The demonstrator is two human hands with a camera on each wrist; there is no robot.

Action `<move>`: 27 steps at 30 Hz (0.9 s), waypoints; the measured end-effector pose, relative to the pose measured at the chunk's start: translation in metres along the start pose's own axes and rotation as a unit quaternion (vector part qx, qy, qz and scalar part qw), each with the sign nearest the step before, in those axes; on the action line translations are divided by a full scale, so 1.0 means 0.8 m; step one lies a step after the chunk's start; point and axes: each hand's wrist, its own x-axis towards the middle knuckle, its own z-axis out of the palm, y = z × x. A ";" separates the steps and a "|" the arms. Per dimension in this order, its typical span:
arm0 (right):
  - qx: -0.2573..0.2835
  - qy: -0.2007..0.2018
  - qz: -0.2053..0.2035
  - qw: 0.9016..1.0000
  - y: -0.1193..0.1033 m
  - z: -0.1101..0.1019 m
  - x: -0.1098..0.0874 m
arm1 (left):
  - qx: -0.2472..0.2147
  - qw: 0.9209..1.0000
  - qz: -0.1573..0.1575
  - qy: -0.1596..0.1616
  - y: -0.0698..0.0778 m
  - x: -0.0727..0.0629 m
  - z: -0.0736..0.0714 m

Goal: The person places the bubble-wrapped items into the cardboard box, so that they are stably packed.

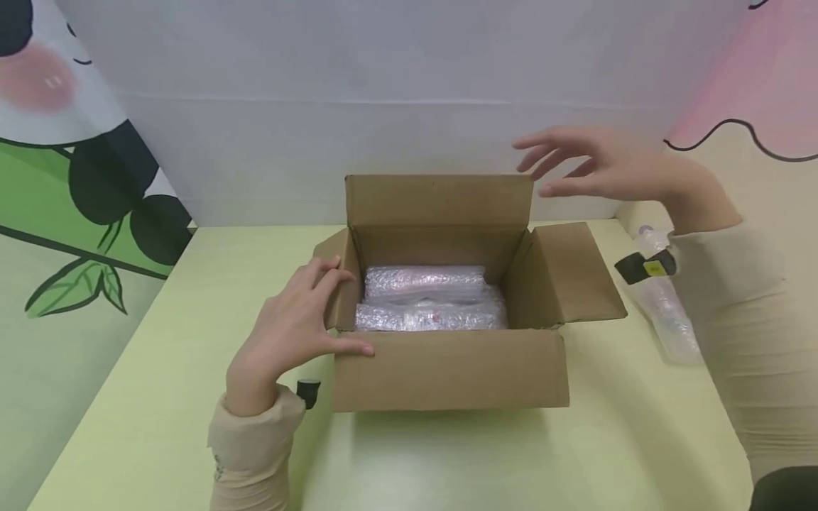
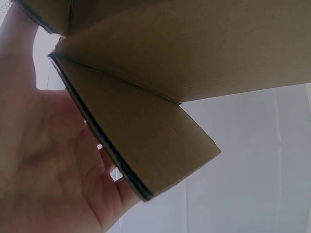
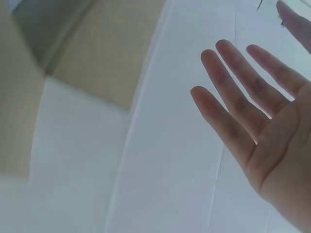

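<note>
An open cardboard box (image 1: 450, 370) stands on the table with its flaps spread outward. Inside lie several packages in bubble wrap (image 1: 424, 280), stacked in rows. My left hand (image 1: 287, 319) holds the box at its near left corner, thumb on the front flap and fingers at the left flap. The left wrist view has that flap (image 2: 131, 126) in front of the palm, hiding part of the fingers. Raised above the box's back right corner, my right hand (image 1: 601, 163) touches nothing. Its fingers (image 3: 243, 82) are spread apart in the right wrist view.
A clear bubble-wrap piece (image 1: 671, 312) lies on the table's right side, partly behind the right sleeve. The pale yellow table (image 1: 160, 397) meets a white backdrop (image 1: 268, 156) at the back. Painted panels stand left and right.
</note>
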 end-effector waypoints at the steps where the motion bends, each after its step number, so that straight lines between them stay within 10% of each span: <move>1: 0.000 0.007 0.018 1.000 0.008 -0.007 -0.006 | 0.000 1.000 -0.001 0.000 0.000 0.000 0.000; 11: 0.005 0.011 0.152 0.988 0.136 -0.030 -0.053 | 0.004 1.000 -0.007 0.003 -0.004 -0.004 -0.002; 27: -0.096 -0.019 0.341 0.935 0.299 0.027 -0.159 | 0.002 1.000 -0.003 0.002 0.002 -0.002 -0.001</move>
